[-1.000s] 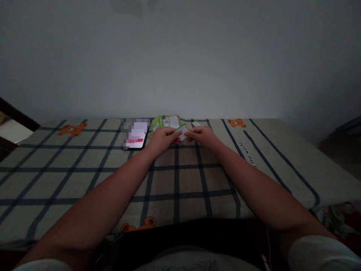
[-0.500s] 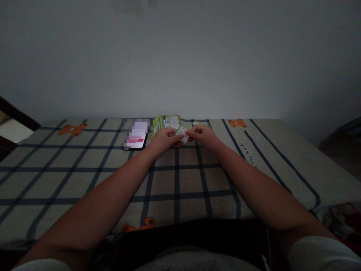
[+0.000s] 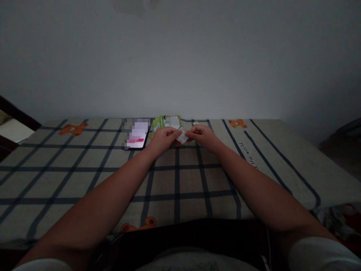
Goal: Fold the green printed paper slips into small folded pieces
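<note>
while both hands are working close together: a small printed card [image 3: 183, 137] is spanning the gap between them, over the checked cloth [image 3: 187, 180]; whether it is touching the fabric is not showing.
left hand [image 3: 163, 140]: is pinching the card's left part, thumb lying on top and fingers curling beneath, its opening amounting to little more than the card's thickness; this hold is probably steadying it.
right hand [image 3: 205, 137]: is nipping the opposite edge between thumb and fingertip, also nearly closed; holding from two sides is likely stopping the card from turning or sagging.
printed face: is tilting up toward the wearer, perhaps because that is leaving it in sight; its lettering is appearing too small to read.
green packets [image 3: 167, 121]: are lying in an overlapping pile just beyond the left hand, seemingly sitting there for easy reach.
small piece [image 3: 195, 123]: is lying just beyond the right hand; what it is, i cannot tell.
phone [image 3: 138, 142]: is lying left of the pile, screen up and glowing, apparently facing the person for viewing without getting in the arms' way.
</note>
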A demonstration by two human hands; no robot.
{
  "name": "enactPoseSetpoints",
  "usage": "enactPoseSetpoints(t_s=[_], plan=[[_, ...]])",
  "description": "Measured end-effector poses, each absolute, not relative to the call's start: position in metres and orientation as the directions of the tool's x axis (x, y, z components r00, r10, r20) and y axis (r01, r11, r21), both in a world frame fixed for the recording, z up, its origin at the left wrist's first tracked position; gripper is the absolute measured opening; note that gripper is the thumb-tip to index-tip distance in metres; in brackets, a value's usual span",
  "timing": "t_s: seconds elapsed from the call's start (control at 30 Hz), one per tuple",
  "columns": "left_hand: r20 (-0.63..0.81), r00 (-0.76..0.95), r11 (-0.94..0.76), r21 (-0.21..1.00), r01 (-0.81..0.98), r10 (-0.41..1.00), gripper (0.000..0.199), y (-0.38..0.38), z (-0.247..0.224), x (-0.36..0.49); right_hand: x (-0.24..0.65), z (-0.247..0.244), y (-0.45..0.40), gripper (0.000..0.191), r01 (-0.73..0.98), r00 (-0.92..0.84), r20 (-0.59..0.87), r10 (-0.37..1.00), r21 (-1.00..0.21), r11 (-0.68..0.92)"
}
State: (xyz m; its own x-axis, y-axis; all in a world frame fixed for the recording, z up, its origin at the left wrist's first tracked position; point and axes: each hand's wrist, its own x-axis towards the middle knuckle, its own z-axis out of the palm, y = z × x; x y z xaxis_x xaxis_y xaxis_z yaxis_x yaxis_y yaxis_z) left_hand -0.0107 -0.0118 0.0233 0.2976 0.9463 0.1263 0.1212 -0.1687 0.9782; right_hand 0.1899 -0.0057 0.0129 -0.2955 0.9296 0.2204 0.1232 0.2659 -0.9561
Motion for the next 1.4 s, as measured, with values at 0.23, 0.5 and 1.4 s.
enactPoseSetpoints(t_s=[0.23,0.5,1.4], plan=[[0.165,0.287,-0.208,0.97,0.128,0.944,0.038,-0.0145,0.026,-0.0092,0.1895,0.0137,-0.0055,0.04,0.077,-0.289,0.233,0.929,-0.961,0.265],[0.176,0.31,-0.197,0.98,0.038,0.934,0.041,-0.0086,0.02,-0.0122,0.1866,0.0111,-0.0062,0.037,-0.035,-0.284,0.203,0.937,-0.979,0.201],[0.289,0.154,-0.316,0.927,0.201,0.945,0.03,-0.0057,0.0238,-0.0115,0.1878,0.0091,-0.0019,0.03,-0.01,-0.313,0.114,0.943,-0.993,0.116]])
